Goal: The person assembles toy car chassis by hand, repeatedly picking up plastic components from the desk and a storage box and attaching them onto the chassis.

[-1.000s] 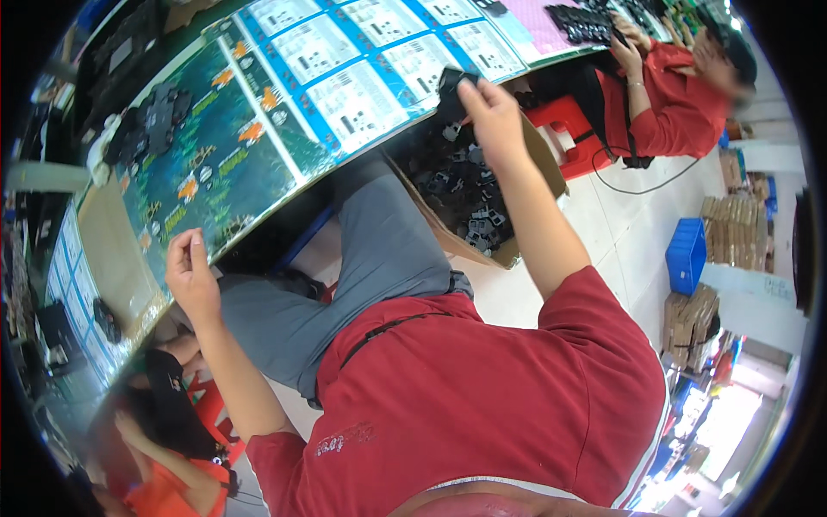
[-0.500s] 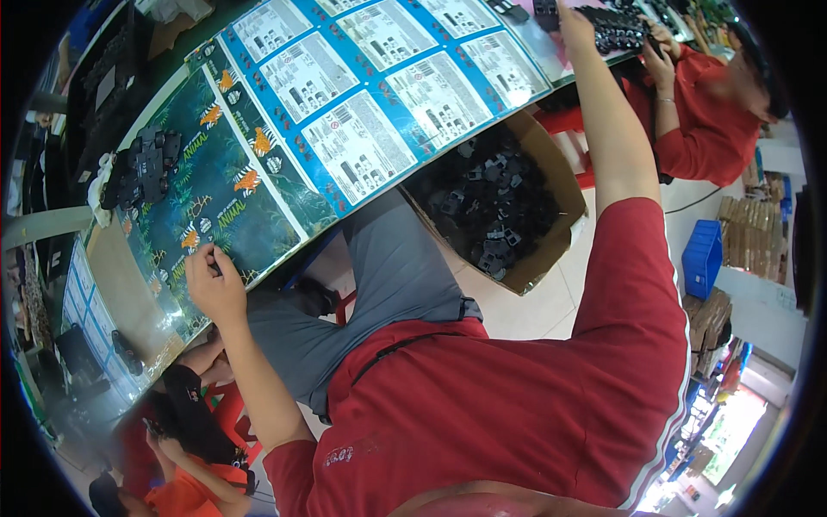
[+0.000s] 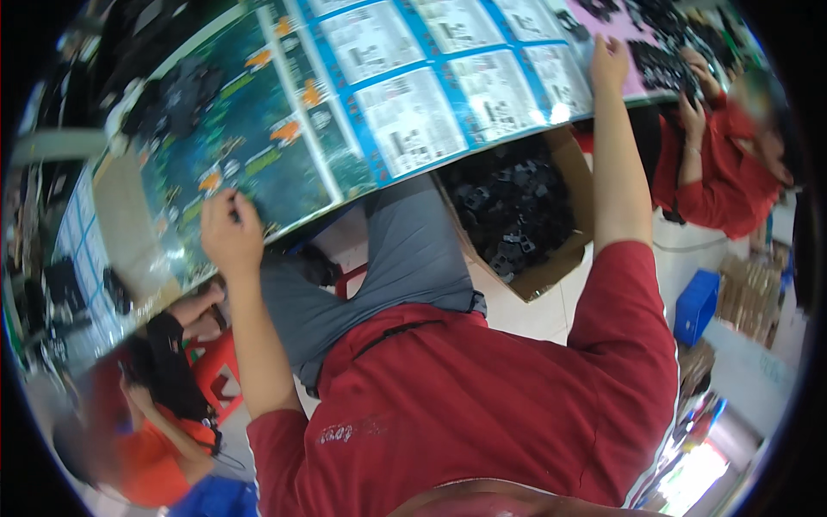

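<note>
Just beside the curled right grip (image 3: 610, 66), contents unclear: clustered black parts (image 3: 658, 65).

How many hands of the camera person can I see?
2: the left hand at the near edge of the green printed sheet, and the right hand by the pink sheet. Neither is hidden.

The tabletop (image 3: 334, 205) carries a green patterned sheet (image 3: 280, 177) at left, with black parts (image 3: 181, 99) toward its far side, a blue-and-white printed sheet (image 3: 435, 67) beside it, and pink sheeting (image 3: 634, 84) at right under black pieces (image 3: 656, 65).
</note>
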A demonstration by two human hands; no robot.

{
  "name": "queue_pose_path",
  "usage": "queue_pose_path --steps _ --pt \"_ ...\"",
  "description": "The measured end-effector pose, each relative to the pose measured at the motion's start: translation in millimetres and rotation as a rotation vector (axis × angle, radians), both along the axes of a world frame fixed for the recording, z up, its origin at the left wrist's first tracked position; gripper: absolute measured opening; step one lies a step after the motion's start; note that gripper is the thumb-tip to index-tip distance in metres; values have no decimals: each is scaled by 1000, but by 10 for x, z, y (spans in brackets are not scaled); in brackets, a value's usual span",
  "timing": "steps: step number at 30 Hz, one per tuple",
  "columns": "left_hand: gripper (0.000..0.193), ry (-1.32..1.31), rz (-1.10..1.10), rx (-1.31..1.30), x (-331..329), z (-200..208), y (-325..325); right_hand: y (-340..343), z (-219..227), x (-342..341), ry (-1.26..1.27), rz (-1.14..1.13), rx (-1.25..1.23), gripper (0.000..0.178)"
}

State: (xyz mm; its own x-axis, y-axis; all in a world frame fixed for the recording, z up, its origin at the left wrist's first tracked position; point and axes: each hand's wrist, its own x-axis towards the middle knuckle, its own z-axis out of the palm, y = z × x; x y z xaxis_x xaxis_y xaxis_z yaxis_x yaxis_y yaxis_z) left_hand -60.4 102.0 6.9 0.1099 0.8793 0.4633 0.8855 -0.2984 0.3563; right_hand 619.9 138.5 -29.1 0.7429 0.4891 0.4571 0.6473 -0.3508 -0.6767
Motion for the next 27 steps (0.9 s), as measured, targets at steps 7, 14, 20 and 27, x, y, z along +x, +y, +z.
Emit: queue_pose_path --steps 7,14,20,27 --pt "12 -95 -24 -2 91 -35 53 -566 110 -645 -343 49 -433 54" --pt "11 -133 -37 98 -16 -2 -39 -704 137 -1579 -380 59 -432 42" --pt "19 -1190 -495 -551 -79 541 -1073 -920 -101 -1951 -474 135 -326 40" --pt "42 -1094 -780 -166 -663 1589 -1869 -963 -284 -2172 -493 118 -121 41"
